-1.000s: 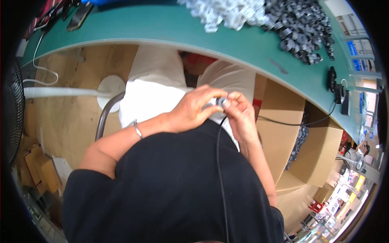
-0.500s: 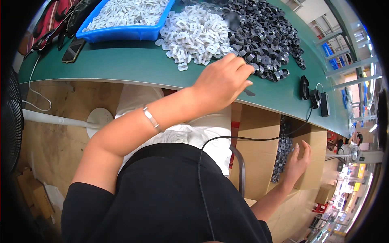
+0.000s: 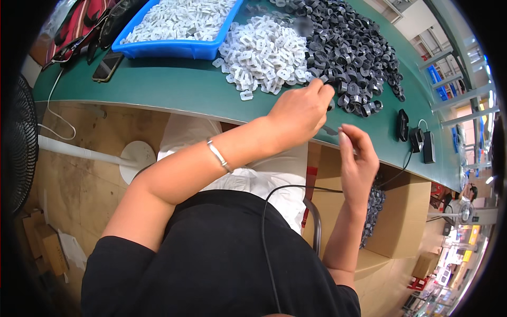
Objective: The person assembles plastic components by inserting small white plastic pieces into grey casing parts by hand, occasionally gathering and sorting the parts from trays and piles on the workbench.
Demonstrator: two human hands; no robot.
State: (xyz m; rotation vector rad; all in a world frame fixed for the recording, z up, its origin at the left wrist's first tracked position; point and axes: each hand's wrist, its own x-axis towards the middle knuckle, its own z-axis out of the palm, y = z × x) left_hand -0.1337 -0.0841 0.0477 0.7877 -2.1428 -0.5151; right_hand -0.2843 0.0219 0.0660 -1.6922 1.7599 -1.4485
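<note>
My left hand (image 3: 302, 112) reaches over the front of the green table (image 3: 174, 100), its fingers closed in a pinch at the near edge of a heap of black ring-shaped plastic parts (image 3: 354, 53). A small black part (image 3: 331, 105) shows at those fingertips. My right hand (image 3: 360, 166) is raised just past the table's front edge, thumb and forefinger bent together; whatever they hold, if anything, cannot be made out. Left of the black heap lies a pile of small white plastic pieces (image 3: 264, 55).
A blue tray (image 3: 174, 50) of white pieces stands at the far left, beside a phone (image 3: 108, 66). Under the table's right side, a cardboard box (image 3: 404, 211) contains black parts. A cable (image 3: 301, 186) crosses my front. A fan (image 3: 21, 148) stands left.
My right hand has come up from over the cardboard box toward the table edge and my left hand, its fingers drawing together. My left hand stays beside the black heap.
</note>
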